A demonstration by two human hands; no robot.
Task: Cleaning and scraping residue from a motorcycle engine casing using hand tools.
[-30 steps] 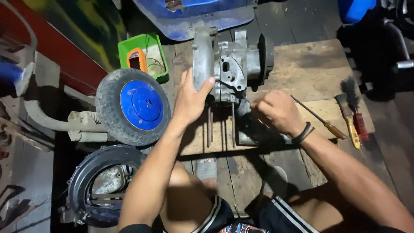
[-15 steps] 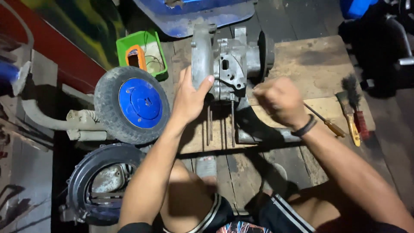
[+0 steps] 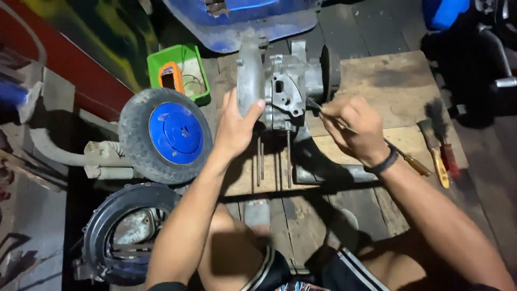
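Head camera: we brace the grey engine casing at the back edge of the wooden board, our left hand flat against its left side, fingers spread, thumb on its front. Our right hand is closed around a thin tool whose tip touches the casing's right side. Two brushes lie near the board's right edge.

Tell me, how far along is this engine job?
Done: the engine is off its vehicle, standing on a wooden board, four bare studs exposed below. In hand: the left hand steadies the casing while the right hand works a thin tool at its side. Left: the blue-hubbed wheel and paintbrushes lie unused nearby.
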